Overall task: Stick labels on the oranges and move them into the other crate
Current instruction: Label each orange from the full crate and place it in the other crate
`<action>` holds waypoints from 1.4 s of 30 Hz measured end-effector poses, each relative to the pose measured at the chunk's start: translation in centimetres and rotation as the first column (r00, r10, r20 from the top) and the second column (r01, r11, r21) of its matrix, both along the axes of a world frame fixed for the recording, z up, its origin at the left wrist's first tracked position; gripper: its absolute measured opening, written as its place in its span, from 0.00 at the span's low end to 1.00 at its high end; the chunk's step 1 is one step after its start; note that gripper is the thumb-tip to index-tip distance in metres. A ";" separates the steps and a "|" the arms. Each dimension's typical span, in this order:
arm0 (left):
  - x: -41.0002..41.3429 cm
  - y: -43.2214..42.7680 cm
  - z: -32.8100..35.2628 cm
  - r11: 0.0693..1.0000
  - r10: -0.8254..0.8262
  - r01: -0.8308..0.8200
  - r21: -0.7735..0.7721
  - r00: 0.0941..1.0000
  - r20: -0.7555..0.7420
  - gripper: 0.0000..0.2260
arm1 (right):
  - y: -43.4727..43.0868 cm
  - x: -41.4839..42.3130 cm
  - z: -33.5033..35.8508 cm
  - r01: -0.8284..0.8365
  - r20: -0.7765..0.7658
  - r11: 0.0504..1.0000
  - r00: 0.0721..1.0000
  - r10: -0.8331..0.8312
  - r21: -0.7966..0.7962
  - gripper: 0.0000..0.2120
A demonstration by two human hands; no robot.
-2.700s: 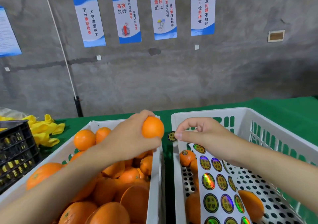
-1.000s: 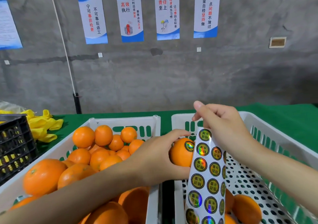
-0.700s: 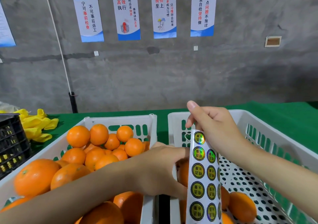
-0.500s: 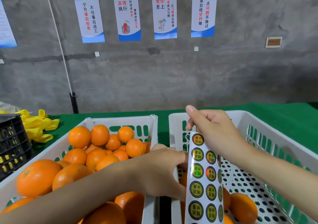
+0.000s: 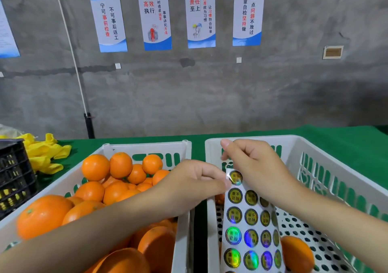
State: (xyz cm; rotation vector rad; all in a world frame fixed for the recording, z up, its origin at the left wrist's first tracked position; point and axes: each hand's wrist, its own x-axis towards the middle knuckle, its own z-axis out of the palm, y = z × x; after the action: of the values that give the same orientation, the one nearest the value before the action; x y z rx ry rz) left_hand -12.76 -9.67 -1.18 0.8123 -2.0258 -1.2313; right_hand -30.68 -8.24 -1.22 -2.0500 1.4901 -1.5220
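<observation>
Presently the sheet (image 5: 249, 226) is gripped at its top by the right hand (image 5: 256, 167), its 10 o'clock corner pinched by the left hand (image 5: 193, 182). At 8 o'clock, oranges (image 5: 95, 166) are heaped in the left crate (image 5: 147, 146).

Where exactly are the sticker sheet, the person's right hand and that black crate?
sticker sheet (image 5: 251, 216), head view, on a round label mid-sheet.
right hand (image 5: 258, 167), head view, on the back of the hand.
black crate (image 5: 12, 178), head view, on its latticed side wall.

Full crate (image 5: 147, 148) left, sparse crate (image 5: 327, 146) right, side by side; label sheet (image 5: 249, 226) over right crate.
</observation>
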 end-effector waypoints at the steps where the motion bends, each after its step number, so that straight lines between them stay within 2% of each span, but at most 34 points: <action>1: -0.1 -0.2 0.1 0.999 0.039 -0.039 -0.015 0.999 -0.008 0.04 | 0.0 -0.1 0.1 0.081 -0.039 0.996 0.996 -0.083 -0.048 0.19; 3: -0.1 -0.4 0.5 0.988 0.152 -0.153 -0.020 0.987 -0.053 0.08 | 0.3 -0.3 0.5 0.190 -0.080 0.967 0.975 -0.206 -0.169 0.12; 4: 0.1 -0.5 0.7 0.978 0.206 -0.208 -0.011 0.975 -0.085 0.08 | 0.5 -0.4 0.8 0.189 -0.096 0.958 0.972 -0.213 -0.216 0.09; 8: 0.2 -1.0 1.0 0.943 0.331 -0.333 0.012 0.932 -0.148 0.07 | 1.1 -0.2 0.7 0.039 -0.288 0.961 0.950 -0.121 -0.274 0.04; 10: 0.3 -1.1 1.0 0.941 0.335 -0.339 0.010 0.924 -0.186 0.06 | 1.2 0.1 0.1 -0.002 -0.349 0.972 0.933 -0.083 -0.236 0.08; 13: 0.4 -0.9 1.1 0.940 0.318 -0.335 -0.063 0.928 -0.195 0.06 | 1.1 0.2 -0.1 -0.015 -0.314 0.983 0.948 -0.044 -0.185 0.15; 21: 1.1 -1.0 0.9 0.931 0.209 -0.246 -0.269 0.965 -0.160 0.07 | 1.0 0.1 0.3 -0.082 -0.200 0.991 0.978 0.059 -0.109 0.11; 26: 1.6 -1.0 0.8 0.831 0.242 -0.201 -0.519 0.970 0.012 0.07 | 1.0 0.1 0.1 -0.095 -0.180 0.995 0.980 0.086 -0.040 0.11; 29: 1.6 -1.0 0.7 0.770 0.281 -0.184 -0.611 0.957 0.067 0.07 | 1.1 0.1 0.2 -0.100 -0.149 0.995 0.984 0.097 -0.015 0.09; 35: 1.7 -1.0 0.7 0.738 0.277 -0.165 -0.655 0.958 0.072 0.05 | 1.1 0.2 0.2 -0.130 -0.118 0.991 0.984 0.131 0.013 0.08; 42: 1.5 -0.8 0.7 0.820 0.226 -0.166 -0.548 0.973 0.043 0.08 | 1.2 0.4 0.3 -0.121 -0.124 0.993 0.985 0.120 0.000 0.08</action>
State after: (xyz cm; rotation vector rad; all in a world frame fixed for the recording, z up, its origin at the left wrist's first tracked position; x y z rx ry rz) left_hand -11.26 -10.49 -0.43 0.7844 -2.1535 -0.4560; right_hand -30.25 -7.07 -0.91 -2.2320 1.3742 -1.3808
